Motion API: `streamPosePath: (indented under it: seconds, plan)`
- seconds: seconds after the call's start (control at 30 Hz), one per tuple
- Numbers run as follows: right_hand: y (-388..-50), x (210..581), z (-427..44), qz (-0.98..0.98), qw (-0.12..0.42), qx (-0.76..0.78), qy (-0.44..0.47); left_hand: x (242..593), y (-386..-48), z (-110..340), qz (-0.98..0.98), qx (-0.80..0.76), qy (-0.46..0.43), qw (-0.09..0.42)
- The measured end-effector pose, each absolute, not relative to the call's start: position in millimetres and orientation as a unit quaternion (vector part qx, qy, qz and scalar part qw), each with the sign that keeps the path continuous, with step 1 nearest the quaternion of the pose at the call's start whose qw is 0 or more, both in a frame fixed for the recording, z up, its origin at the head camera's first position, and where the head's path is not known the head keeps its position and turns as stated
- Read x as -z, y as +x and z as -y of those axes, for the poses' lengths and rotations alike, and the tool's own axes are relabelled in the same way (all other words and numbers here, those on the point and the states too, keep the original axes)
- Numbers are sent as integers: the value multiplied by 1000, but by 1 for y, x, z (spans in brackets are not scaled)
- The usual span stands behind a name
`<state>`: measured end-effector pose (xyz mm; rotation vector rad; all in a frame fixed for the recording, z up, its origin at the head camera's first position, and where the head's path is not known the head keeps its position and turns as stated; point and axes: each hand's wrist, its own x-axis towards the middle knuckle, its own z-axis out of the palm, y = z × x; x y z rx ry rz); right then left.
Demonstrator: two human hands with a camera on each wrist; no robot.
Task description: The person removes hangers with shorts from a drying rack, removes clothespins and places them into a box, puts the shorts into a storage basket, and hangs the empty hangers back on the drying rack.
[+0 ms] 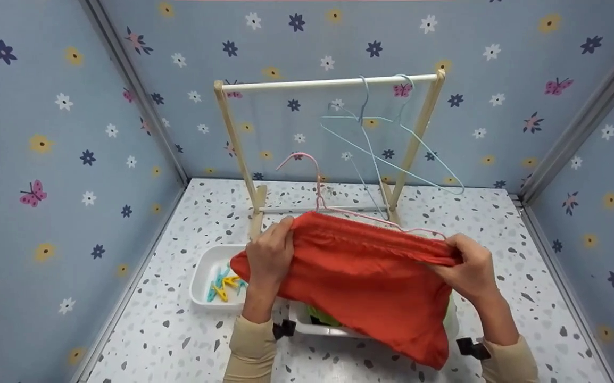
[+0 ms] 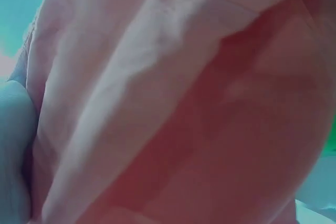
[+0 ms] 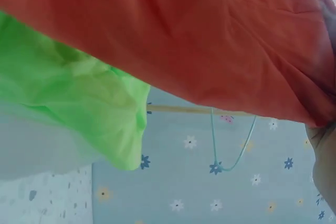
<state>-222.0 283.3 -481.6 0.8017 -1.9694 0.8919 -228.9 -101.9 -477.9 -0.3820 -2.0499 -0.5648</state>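
A pair of red shorts point(image 1: 371, 287) with a gathered elastic waistband is stretched between both hands above the table. My left hand point(image 1: 267, 252) grips the waistband's left end, and my right hand point(image 1: 472, 268) pinches its right end. Behind the waistband stands a pink wire hanger point(image 1: 318, 186), hook upward; its right end reaches my right fingers, while its lower part is hidden by the cloth. Red fabric point(image 2: 184, 103) fills most of the left wrist view. In the right wrist view the red cloth point(image 3: 184, 40) hangs beside a bright green cloth point(image 3: 94, 103).
Behind the shorts stands a wooden drying rack point(image 1: 296, 84), with light blue hangers point(image 1: 392, 119) on its bar. A white tray point(image 1: 199, 279) at left holds several yellow and teal clothespins point(image 1: 222, 290). Under the shorts is a white basin point(image 1: 328, 331) with green cloth. Patterned walls enclose the table.
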Motion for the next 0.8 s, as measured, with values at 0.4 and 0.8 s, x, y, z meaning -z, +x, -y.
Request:
streamPosePath:
  seconds: [0.4,0.8]
  plan:
    - [-217,443,-258,784,339,-399,334,474,-224,103,833,269,-157,458]
    - [-227,461,-275,793,371,-416,245,470,-225,93,820,277,-201,458]
